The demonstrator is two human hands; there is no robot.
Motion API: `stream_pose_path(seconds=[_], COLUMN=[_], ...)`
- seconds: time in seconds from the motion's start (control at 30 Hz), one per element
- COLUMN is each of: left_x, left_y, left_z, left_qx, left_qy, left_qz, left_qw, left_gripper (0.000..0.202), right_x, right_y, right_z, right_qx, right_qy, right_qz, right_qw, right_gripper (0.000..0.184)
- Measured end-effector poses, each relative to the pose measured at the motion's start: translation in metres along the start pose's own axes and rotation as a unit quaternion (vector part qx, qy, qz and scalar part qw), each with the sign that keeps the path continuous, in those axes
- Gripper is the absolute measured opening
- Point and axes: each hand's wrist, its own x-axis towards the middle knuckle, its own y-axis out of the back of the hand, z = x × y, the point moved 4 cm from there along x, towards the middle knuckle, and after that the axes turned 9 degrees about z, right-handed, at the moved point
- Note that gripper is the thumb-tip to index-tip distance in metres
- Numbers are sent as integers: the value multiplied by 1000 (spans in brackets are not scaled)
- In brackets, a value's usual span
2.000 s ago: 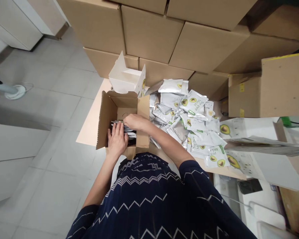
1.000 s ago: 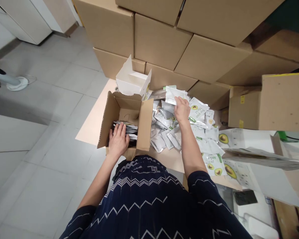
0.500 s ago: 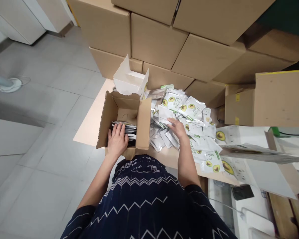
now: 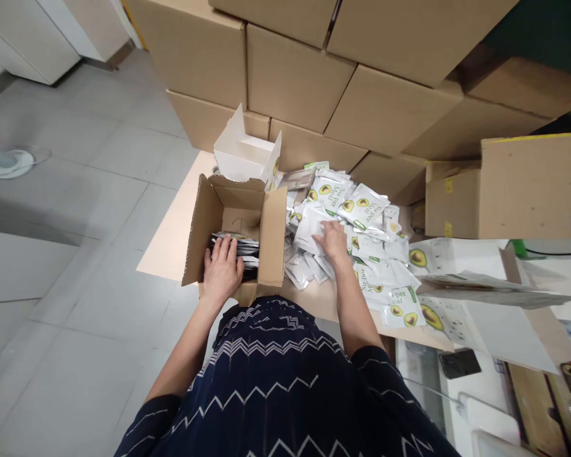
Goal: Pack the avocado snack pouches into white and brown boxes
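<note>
My left hand reaches into an open cardboard box. Its fingers lie stretched over a row of sachets standing on edge in the near part of the box. My right hand grips the right edge of a white sachet, its plain side facing up. That sachet is over a loose heap of white and green sachets printed with avocados, right of the box. The fingertips under it are hidden.
Behind the box stands an open white carton. Stacked cardboard boxes form a wall at the back. On the right are flat printed cartons, another cardboard box and a black phone. Grey floor tiles lie to the left.
My right hand has shifted slightly, and the white sachet in it has turned so more of its face shows. My left hand stays on the sachets in the box.
</note>
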Motion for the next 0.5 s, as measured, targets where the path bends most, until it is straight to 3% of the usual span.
stream_pose_path(seconds=[0.07, 0.13, 0.23, 0.3, 0.37, 0.43, 0.5], left_x=[0, 0, -1, -1, -2, -2, -2], left_y=[0, -1, -2, -3, -3, -2, -1], left_z=[0, 0, -1, -1, -1, 0, 0], left_qx=[-2, -4, 0, 4, 6, 6, 5], left_qy=[1, 1, 3, 5, 6, 5, 2], left_qz=[1, 2, 4, 5, 6, 7, 6], left_qw=[1000, 1000, 1000, 1000, 1000, 1000, 1000], left_gripper=[57, 57, 57, 57, 57, 57, 57], right_x=[24, 43, 56, 55, 50, 42, 34], right_y=[0, -7, -16, -14, -6, 9, 34], right_z=[1, 2, 3, 2, -1, -7, -17], right_qx=[-30, -35, -50, -63, -56, -26, 19], right_qy=[-9, -20, -55, -77, -67, -18, 50], right_qz=[-19, -84, -141, -132, -131, -144, -130], right_qw=[999, 996, 987, 986, 987, 989, 990], right_gripper=[83, 104, 112, 97, 67, 34, 17])
